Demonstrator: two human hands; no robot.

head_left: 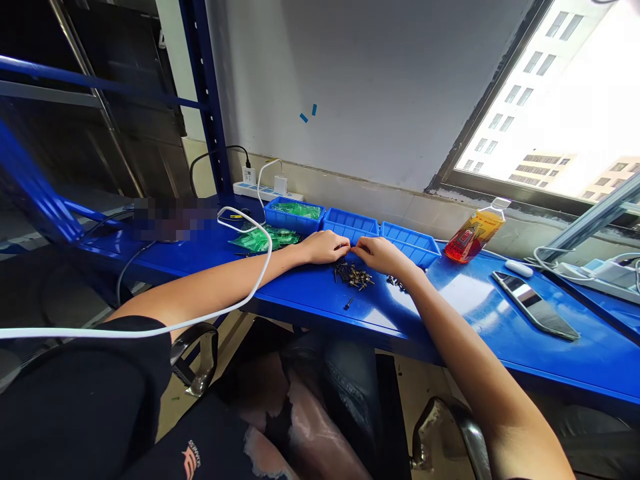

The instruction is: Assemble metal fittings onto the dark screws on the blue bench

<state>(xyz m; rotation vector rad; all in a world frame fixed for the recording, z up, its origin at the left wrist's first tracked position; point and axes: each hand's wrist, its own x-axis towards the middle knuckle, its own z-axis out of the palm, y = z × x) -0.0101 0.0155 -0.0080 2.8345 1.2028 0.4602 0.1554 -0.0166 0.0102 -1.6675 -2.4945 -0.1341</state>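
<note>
My left hand [325,247] and my right hand [379,254] meet fingertip to fingertip above the blue bench, just in front of the blue bins. Both are closed in a pinch, and what they hold is too small to make out. Right below them lies a pile of small dark and brassy screws [354,276]. One loose screw [349,304] rests nearer the bench edge. A second small group of dark screws [396,283] is partly hidden by my right wrist. Left of my left hand, green plastic bags [264,239] are heaped on the bench.
Three blue bins stand along the wall: the left bin [273,217] holds green bags, beside a middle bin [345,217] and a right bin [407,235]. A bottle of red drink [476,232], a phone [535,305] and a power strip [267,192] are around. A white cable [200,315] crosses my left arm.
</note>
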